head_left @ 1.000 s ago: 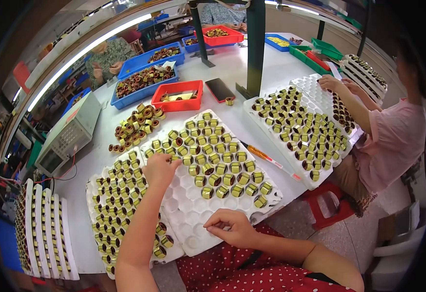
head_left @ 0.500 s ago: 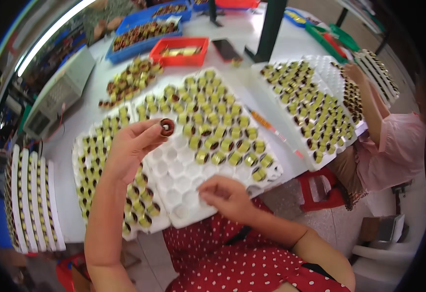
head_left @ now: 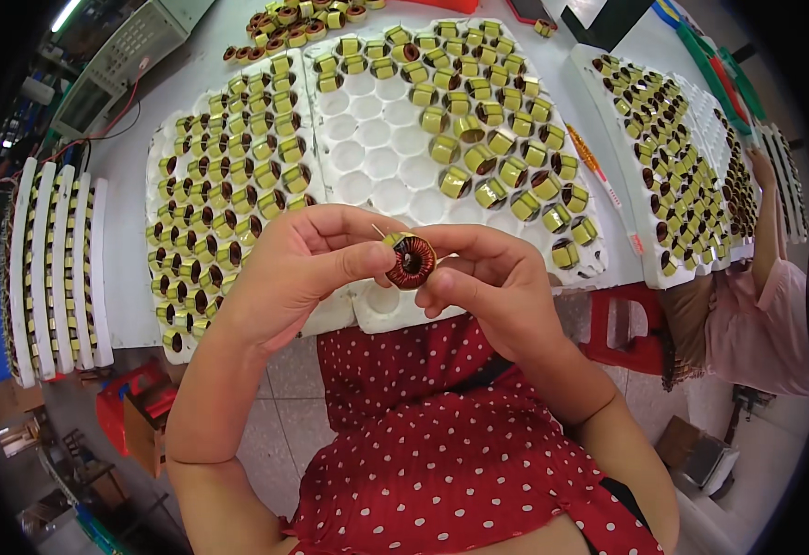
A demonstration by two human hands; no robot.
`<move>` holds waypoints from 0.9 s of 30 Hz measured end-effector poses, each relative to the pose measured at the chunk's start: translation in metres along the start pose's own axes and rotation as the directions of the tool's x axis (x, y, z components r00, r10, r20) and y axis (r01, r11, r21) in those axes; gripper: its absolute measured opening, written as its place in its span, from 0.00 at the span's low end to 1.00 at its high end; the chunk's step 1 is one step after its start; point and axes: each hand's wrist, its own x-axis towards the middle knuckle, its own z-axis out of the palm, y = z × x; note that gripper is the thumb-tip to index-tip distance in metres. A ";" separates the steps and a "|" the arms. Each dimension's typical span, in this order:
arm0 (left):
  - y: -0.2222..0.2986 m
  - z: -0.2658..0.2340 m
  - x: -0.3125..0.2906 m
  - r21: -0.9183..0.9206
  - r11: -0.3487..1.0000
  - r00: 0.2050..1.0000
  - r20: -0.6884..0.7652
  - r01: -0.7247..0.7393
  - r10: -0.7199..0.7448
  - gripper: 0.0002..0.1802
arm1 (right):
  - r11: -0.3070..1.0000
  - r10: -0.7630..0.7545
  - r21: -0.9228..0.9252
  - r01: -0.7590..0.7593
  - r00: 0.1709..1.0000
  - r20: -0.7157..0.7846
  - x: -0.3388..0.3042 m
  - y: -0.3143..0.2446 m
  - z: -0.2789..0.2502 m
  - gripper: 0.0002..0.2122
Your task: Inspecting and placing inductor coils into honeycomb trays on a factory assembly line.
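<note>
A small ring-shaped coil (head_left: 412,260), wound with copper wire and banded in yellow, is pinched between both my hands just above my lap. My left hand (head_left: 298,268) grips it from the left with thumb and fingers. My right hand (head_left: 489,277) holds it from the right. Thin wire ends stick out at the coil's upper left. Behind my hands lies a white moulded tray (head_left: 381,153), part filled with similar coils and with several bare pockets on its left. Another white tray (head_left: 215,199), packed with coils, lies to its left.
White trays (head_left: 53,268) stand on edge at the left table end. A third tray of coils (head_left: 677,157) lies to the right, where another person in a pink top (head_left: 760,314) sits. A red stool (head_left: 631,324) stands beside me. Loose coils (head_left: 289,23) and a grey instrument (head_left: 122,55) are farther back.
My left hand lifted a coil from the tray and brought it toward me. My right hand left the tray edge and joined it on the coil. The view tipped down closer to the table.
</note>
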 end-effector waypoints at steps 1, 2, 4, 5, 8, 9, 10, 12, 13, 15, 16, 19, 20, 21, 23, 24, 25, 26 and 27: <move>-0.004 0.002 -0.001 -0.005 1.000 1.000 -0.003 0.008 -0.008 0.20 | 1.000 0.008 0.004 -0.008 1.000 -0.003 -0.001 0.002 0.000 0.16; -0.008 0.003 -0.003 -0.061 0.998 0.998 -0.055 -0.001 -0.003 0.17 | 1.000 0.016 0.016 -0.016 1.000 0.003 -0.001 0.004 0.001 0.15; -0.013 0.004 -0.006 -0.119 0.993 0.994 -0.106 -0.005 -0.008 0.14 | 0.999 0.028 0.031 -0.028 1.000 0.002 -0.003 0.007 0.002 0.15; -0.014 0.005 -0.008 -0.123 0.992 0.993 -0.114 0.005 -0.019 0.13 | 0.999 0.009 0.032 -0.009 1.000 -0.003 -0.003 0.008 0.003 0.15; -0.019 0.004 -0.013 -0.164 0.986 0.996 -0.092 -0.007 -0.008 0.13 | 1.000 -0.024 0.006 0.024 0.999 -0.024 -0.006 0.009 0.006 0.15; -0.020 0.004 -0.014 -0.199 0.980 0.998 -0.058 -0.032 0.021 0.13 | 0.999 -0.043 -0.025 0.042 0.998 -0.040 -0.007 0.009 0.007 0.14; -0.021 0.006 -0.016 -0.202 0.979 0.998 -0.058 -0.029 0.018 0.13 | 0.999 -0.040 -0.024 0.039 0.998 -0.042 -0.008 0.011 0.008 0.14; -0.021 0.014 -0.019 -0.143 0.988 0.980 -0.195 -0.063 0.034 0.14 | 0.985 -0.171 -0.040 0.168 0.982 -0.076 -0.008 0.017 0.010 0.15; -0.021 0.016 -0.019 -0.145 0.988 0.981 -0.194 -0.060 0.031 0.14 | 0.985 -0.168 -0.040 0.166 0.983 -0.079 -0.008 0.020 0.010 0.15; -0.022 0.021 -0.021 -0.163 0.979 0.985 -0.141 -0.124 0.101 0.19 | 0.843 -0.473 -0.302 0.445 0.881 -0.025 -0.005 0.023 0.009 0.16; -0.022 0.023 -0.021 -0.165 0.979 0.985 -0.143 -0.122 0.098 0.19 | 0.845 -0.470 -0.301 0.441 0.882 -0.026 -0.004 0.021 0.007 0.16; -0.024 0.026 -0.022 -0.063 0.973 0.971 -0.106 -0.223 0.216 0.26 | 0.412 -0.637 -0.672 0.616 0.722 0.272 -0.002 0.018 0.001 0.18; -0.024 0.025 -0.023 -0.083 0.982 0.981 -0.101 -0.172 0.164 0.29 | 0.342 -0.670 -0.674 0.654 0.673 0.313 -0.002 0.021 0.000 0.18; -0.024 0.024 -0.023 -0.102 0.988 0.989 -0.094 -0.120 0.111 0.33 | 0.270 -0.699 -0.674 0.688 0.622 0.354 -0.001 0.023 -0.001 0.19; -0.026 0.022 -0.026 -0.218 0.975 0.996 -0.089 -0.046 0.027 0.34 | 0.289 -0.676 -0.694 0.660 0.653 0.340 -0.001 0.014 0.002 0.20; -0.026 0.020 -0.027 -0.328 0.944 0.996 -0.078 0.022 -0.051 0.36 | 0.298 -0.665 -0.702 0.647 0.668 0.334 -0.001 0.012 0.003 0.20; -0.027 0.019 -0.027 -0.329 0.944 0.995 -0.078 0.026 -0.054 0.36 | 0.307 -0.653 -0.710 0.634 0.683 0.328 -0.001 0.010 0.005 0.20; -0.027 0.017 -0.026 -0.334 0.942 0.997 -0.060 0.020 -0.042 0.37 | 0.409 -0.612 -0.686 0.602 0.738 0.283 -0.001 0.010 0.005 0.21; -0.028 0.016 -0.026 -0.339 0.941 0.999 -0.041 0.013 -0.029 0.38 | 0.506 -0.565 -0.655 0.561 0.789 0.241 -0.003 0.010 0.006 0.21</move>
